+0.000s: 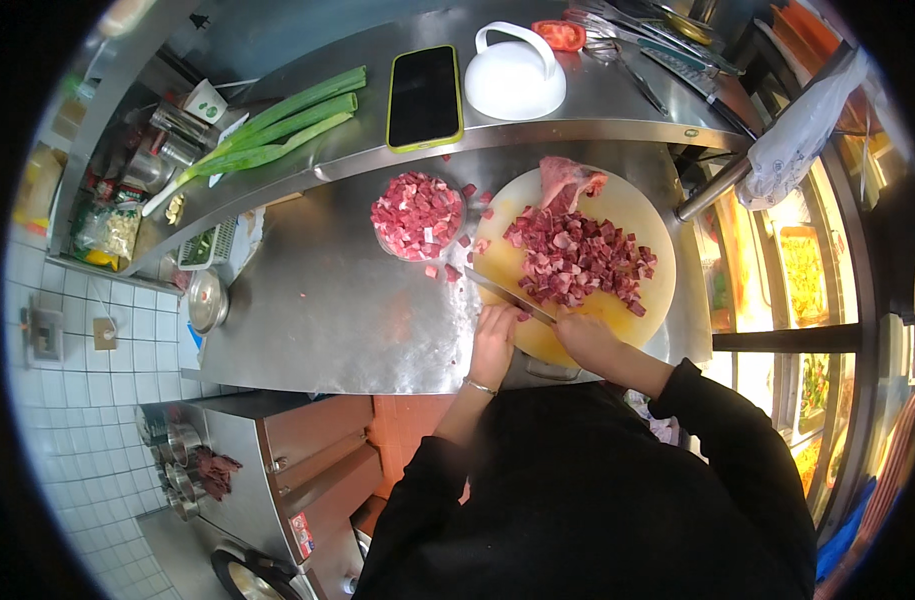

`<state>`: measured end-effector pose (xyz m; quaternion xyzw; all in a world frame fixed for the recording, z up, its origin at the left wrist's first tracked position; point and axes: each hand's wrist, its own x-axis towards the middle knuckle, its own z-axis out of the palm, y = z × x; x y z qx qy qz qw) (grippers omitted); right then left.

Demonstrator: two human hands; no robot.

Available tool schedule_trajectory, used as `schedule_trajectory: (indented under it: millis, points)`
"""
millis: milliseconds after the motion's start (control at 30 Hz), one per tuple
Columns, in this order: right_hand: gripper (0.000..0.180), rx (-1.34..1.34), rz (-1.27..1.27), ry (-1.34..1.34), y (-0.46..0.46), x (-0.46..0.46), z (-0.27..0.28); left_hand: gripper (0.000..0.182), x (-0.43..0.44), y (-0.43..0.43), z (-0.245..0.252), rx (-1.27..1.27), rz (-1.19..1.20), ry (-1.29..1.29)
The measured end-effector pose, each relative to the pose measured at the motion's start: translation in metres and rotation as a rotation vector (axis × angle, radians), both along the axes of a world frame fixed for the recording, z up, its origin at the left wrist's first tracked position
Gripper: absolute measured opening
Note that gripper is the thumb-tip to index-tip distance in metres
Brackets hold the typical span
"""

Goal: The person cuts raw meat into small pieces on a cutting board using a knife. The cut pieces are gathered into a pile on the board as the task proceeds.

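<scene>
My right hand (pixel 583 339) grips the handle of a kitchen knife (pixel 502 289), whose blade points left across the near-left part of a round cutting board (pixel 656 225). Close beside the blade, my left hand (pixel 492 341) rests at the board's left edge with its fingers bent. A small meat cube (pixel 522 316) shows by its fingertips; whether the fingers grip anything is hidden. A heap of diced red meat (pixel 577 255) covers the middle of the board. Behind it lies a larger uncut meat piece (pixel 566 184). Left of the board stands a round container of diced meat (pixel 417 214), with loose cubes between them.
A steel shelf (pixel 337 154) runs above the counter (pixel 330 300). On it lie green onions (pixel 277 124), a phone (pixel 425 97), a white handled object (pixel 515 79), a cut tomato (pixel 559 34) and several utensils. A metal bowl (pixel 208 301) sits left; a post (pixel 716 186) rises right.
</scene>
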<state>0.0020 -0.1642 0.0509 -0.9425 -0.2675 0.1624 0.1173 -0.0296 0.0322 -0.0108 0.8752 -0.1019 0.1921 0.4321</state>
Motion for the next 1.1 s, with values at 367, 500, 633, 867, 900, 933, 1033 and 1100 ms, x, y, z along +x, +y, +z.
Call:
schedule_trajectory:
  millis: [367, 500, 633, 867, 900, 933, 1033, 1100]
  points:
    - [0.025, 0.039, -0.223, 0.198, -0.08, -0.034, 0.021, 0.019, 0.008, -0.009, -0.001, -0.058, 0.057, 0.081]
    - [0.029, 0.166, -0.424, 0.175, -0.092, -0.046, 0.03, 0.029, 0.031, -0.037, 0.014, -0.053, -0.104, 0.008]
    - [0.028, 0.311, -0.599, 0.04, -0.109, -0.057, 0.031, 0.039, 0.055, -0.045, 0.044, 0.143, -0.185, -0.069]
    - [0.027, 0.367, -0.647, 0.058, -0.126, -0.091, 0.031, 0.027, 0.15, -0.044, 0.076, 0.007, -0.223, -0.049]
    - [0.027, 0.329, -0.656, 0.045, -0.126, -0.096, 0.031, 0.025, 0.164, -0.048, 0.077, 0.014, -0.22, -0.055]
    - [0.027, 0.3, -0.653, 0.043, -0.126, -0.101, 0.031, 0.024, 0.178, -0.053, 0.076, 0.021, -0.226, -0.047]
    - [0.025, 0.309, -0.678, 0.081, -0.127, -0.116, 0.03, 0.028, 0.216, -0.064, 0.068, 0.055, -0.233, -0.048]
    - [0.023, 0.36, -0.702, 0.076, -0.129, -0.125, 0.029, 0.032, 0.237, -0.063, 0.059, 0.102, -0.2, -0.161]
